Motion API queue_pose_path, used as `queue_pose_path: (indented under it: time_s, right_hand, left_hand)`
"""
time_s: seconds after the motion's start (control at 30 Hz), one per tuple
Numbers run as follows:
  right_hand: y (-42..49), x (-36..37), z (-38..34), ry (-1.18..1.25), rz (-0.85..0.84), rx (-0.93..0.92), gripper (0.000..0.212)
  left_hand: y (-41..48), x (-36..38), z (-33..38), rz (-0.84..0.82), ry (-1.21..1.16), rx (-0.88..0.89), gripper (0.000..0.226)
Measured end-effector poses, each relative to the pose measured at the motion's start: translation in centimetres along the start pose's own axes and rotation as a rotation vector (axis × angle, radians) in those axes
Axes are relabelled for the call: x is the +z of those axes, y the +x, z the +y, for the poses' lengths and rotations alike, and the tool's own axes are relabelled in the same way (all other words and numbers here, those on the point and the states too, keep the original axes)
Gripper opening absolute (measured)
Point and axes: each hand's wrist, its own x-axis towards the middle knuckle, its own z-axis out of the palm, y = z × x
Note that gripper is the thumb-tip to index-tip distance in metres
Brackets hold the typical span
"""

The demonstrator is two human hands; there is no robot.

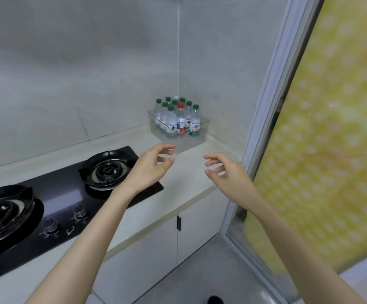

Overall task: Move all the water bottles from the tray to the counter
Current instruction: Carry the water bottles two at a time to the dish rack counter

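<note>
Clear plastic tray [202, 140], glossy black stove [68, 194], matt counter [189, 172].

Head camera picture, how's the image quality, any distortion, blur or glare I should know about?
Head view: wide-angle bending bows the door frame and counter edge; soft, even light with faint shadows; bottle labels too blurred to read; the clear tray nearly vanishes against the counter; mild sheen on the stove burners; both hands, left hand and right hand, slightly soft.

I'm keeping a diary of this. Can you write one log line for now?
left hand: open, empty | right hand: open, empty | bottles: all in tray | step: reaching
</note>
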Motion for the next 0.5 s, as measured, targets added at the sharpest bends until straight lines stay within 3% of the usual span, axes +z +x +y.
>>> queue_pose_path:
  time_s: [0.5]
  right_hand:
    - [23.6,-3.8,11.5,-0.068,-0.164,-0.136,0.033]
  left_hand:
    - [21.3,6.4,-5.7,0.171,-0.003,-0.232,0.034]
